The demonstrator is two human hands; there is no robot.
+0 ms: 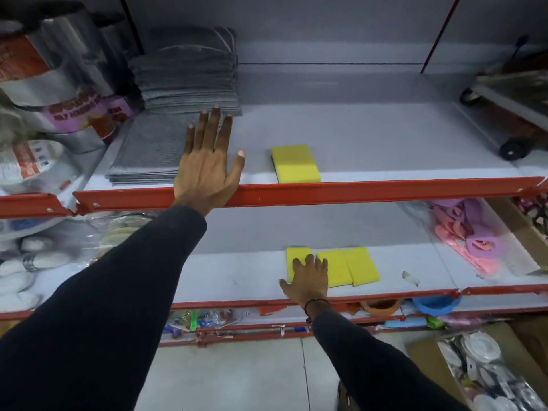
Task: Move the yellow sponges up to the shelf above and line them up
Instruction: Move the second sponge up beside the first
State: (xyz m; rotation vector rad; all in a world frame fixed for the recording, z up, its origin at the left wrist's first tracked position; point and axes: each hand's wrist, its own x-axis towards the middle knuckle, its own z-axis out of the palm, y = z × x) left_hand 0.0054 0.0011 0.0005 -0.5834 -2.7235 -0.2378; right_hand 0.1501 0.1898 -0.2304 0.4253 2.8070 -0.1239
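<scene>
Shelving: red-edged metal racks with pale grey boards, lit dimly; pale tiled floor (237, 378) below.

Upper shelf (370, 188): one yellow sponge (296, 164) with a dark underside lies near the front lip, right of centre. Grey cloths (189, 84) are stacked at rear left, with a flatter cloth pile (148, 152) in front. Foil rolls (59, 93) stand at far left. A wheeled item (510, 114) sits at far right, blurred.

Lower shelf (237, 277): three sponges in a row. The left sponge (296, 256) is partly covered; the middle sponge (332, 268) and right sponge (363, 266) touch, the right one's edge seeming to lie over the middle one's.

Left hand (207, 161): flat and spread, fingers extended over the upper shelf, wrist across the red lip, holding nothing, beside the cloth pile and apart from the sponge.

Right hand (308, 277): palm down on the left sponge, fingers spread over it; whether it grips cannot be told.

Obscured: pink and purple packs (468, 241) at lower right behind plastic; the lowest shelf's goods are small and blurred; labels illegible; carton (486, 369) cut off.
</scene>
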